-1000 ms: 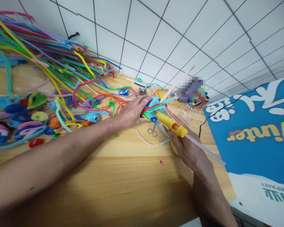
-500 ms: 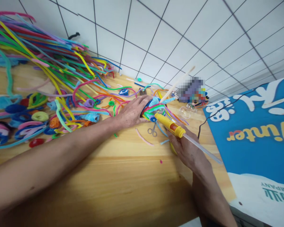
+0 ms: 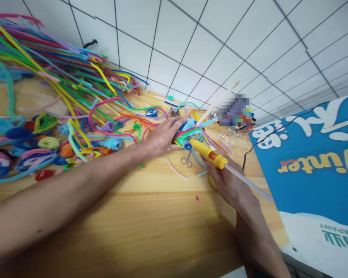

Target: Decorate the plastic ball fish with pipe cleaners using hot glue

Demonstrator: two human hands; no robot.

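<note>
A bundle of coloured pipe cleaners (image 3: 190, 133), with blue, green, red and yellow parts, lies in the fingers of my left hand (image 3: 162, 137), which grips its left side. My right hand (image 3: 227, 179) is wrapped round the handle of a yellow glue gun (image 3: 208, 153). A clear glue stick (image 3: 248, 181) sticks out of the gun's rear towards the lower right. The gun's nozzle end is at the right side of the bundle; whether it touches cannot be told. A pale stick (image 3: 217, 103) rises from behind the bundle. Small scissors (image 3: 186, 161) lie just below it.
Many long pipe cleaners (image 3: 52, 58) and coiled pieces (image 3: 49, 143) cover the left of the wooden table (image 3: 139, 224). Clear balls (image 3: 226, 138) lie behind my right hand. A black cord (image 3: 246, 154) runs beside a blue printed board (image 3: 313, 166) on the right. A tiled wall stands behind.
</note>
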